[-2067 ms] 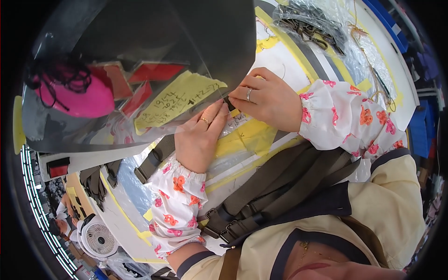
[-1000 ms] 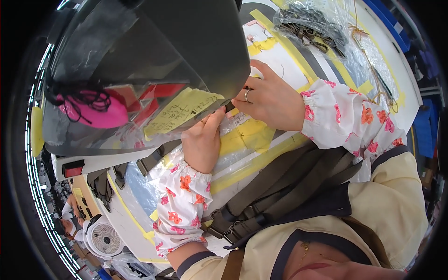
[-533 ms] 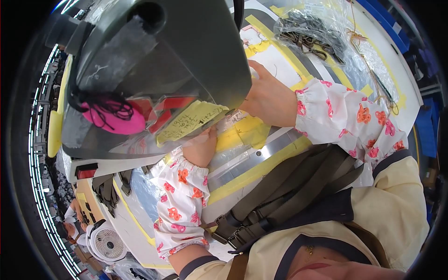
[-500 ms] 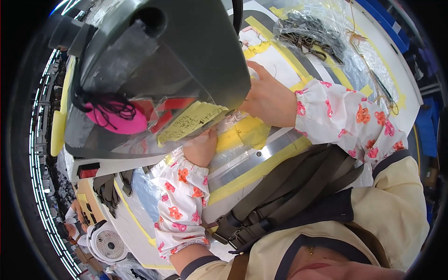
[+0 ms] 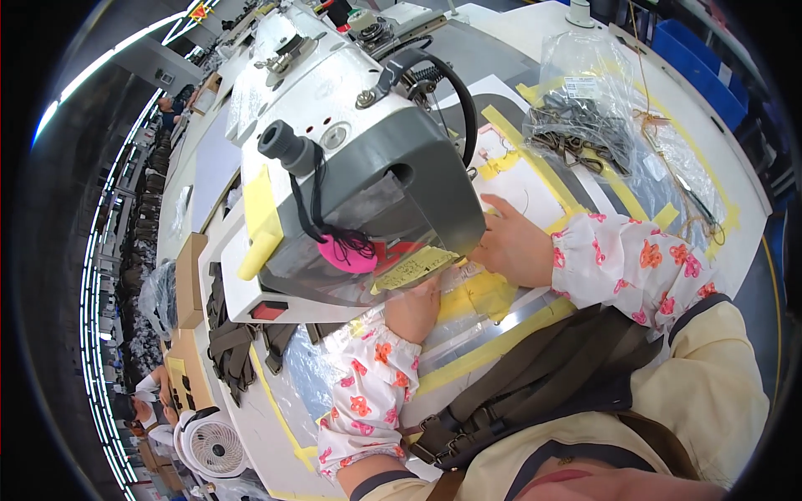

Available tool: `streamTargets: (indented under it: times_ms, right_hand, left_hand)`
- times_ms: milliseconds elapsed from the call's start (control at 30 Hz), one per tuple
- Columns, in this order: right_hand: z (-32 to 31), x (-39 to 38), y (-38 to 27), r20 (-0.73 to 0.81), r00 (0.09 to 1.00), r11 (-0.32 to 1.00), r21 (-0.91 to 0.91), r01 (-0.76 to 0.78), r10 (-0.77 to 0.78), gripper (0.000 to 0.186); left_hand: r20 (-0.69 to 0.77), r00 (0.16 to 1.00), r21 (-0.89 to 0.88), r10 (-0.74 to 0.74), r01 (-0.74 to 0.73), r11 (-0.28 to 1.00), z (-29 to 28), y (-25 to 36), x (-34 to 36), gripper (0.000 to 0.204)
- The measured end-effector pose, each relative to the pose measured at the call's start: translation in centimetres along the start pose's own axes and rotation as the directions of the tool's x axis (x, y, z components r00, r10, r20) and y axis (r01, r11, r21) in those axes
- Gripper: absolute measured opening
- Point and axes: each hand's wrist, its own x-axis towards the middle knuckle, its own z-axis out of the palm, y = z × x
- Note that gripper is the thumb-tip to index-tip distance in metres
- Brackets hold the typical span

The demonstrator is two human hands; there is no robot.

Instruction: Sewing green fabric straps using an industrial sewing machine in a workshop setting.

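The person's two hands are near the low front end of a grey and white sewing machine [image 5: 455, 179], which stands over a white table [image 5: 280, 455]. The left hand [image 5: 413, 311] comes from the near side, and its fingers go behind the clear front cover, so I cannot tell if they are holding something. The right hand [image 5: 522, 250] is at the right side of the machine head, its fingers bent and near together; the tips are partly hidden, and I cannot tell what is between them. Both forearms wear white sleeves with pink and orange figures. A yellow note [image 5: 411, 271] with handwriting is on the clear cover, just above the left hand, and beside it a pink object [image 5: 338, 255] hangs with black cord. Between the hands and the body, a bundle of dark brown straps [image 5: 535, 376] lies across the near edge of the table, its metal buckles at the left end. Beyond the right hand there is a clear bag [image 5: 589, 79] of metal hooks. At lower left stands a white fan [image 5: 219, 447], and near it a co-worker [image 5: 150, 413] is sitting.
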Motion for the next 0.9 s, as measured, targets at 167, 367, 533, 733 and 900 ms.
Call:
streamTargets:
  times_ms: [167,367,533,733,900]
  right_hand:
    - [0.8,-0.7,-0.9,-0.149,0.987,0.995,0.065,0.07,-0.06,0.016]
    - [0.9,-0.7,-0.9,-0.19,0.979,0.994,0.074,0.084,-0.069,0.013]
    - [0.5,-0.4,-0.9,-0.158,0.985,0.996,0.046,0.073,-0.065,0.012]
    - [-0.3,-0.1,-0.8,-0.11,0.993,0.999,0.022,0.046,-0.043,0.01]
    - [0.0,-0.3,-0.6,-0.093,0.995,0.998,0.052,0.027,-0.022,0.011]
  left_hand:
    - [-0.227,0.901,0.14,0.371,-0.347,0.928,-0.8,1.2,-0.4,0.024]
    - [-0.087,0.83,0.256,0.551,-0.516,0.818,-1.3,1.0,0.3,0.011]
    - [-0.138,0.876,0.155,0.463,-0.443,0.883,-1.0,0.4,0.2,0.014]
    - [-0.185,0.88,0.061,0.438,-0.434,0.899,-0.6,0.2,0.1,0.015]
    - [-0.223,0.902,0.001,0.37,-0.379,0.925,-0.4,0.2,0.3,0.019]
